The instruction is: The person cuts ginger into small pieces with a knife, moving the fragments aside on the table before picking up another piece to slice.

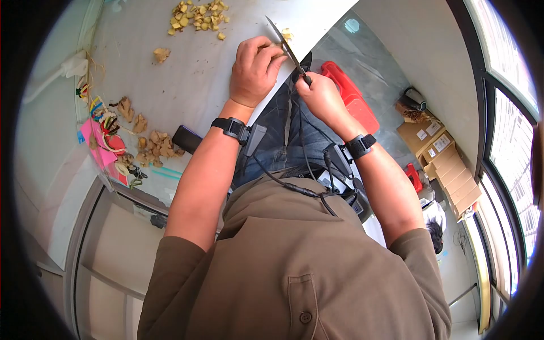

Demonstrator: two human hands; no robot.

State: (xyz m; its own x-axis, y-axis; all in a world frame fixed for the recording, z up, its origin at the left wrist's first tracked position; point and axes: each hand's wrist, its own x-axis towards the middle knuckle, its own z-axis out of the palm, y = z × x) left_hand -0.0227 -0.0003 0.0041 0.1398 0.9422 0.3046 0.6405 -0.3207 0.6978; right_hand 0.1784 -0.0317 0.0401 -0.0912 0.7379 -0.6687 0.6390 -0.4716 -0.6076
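Observation:
My right hand (320, 96) is wrapped round the dark handle of a knife (288, 50), whose blade points up and left over the table edge. Close against the blade, my left hand (255, 69) rests on the white table (198, 88) with its fingers curled on a small piece, mostly hidden under the fingertips. A few pale yellow slices (287, 34) lie just beyond the blade. Farther up the table is a pile of cut ginger pieces (207, 15). One single piece of ginger (161, 55) lies to the left of my left hand.
Whole ginger roots (158, 145) and a dark phone (187, 139) lie at the left near the table edge, beside colourful bands (110, 127) and pink paper (96, 141). A red plastic object (354, 99) is right of my legs. Cardboard boxes (442, 153) stand at the right.

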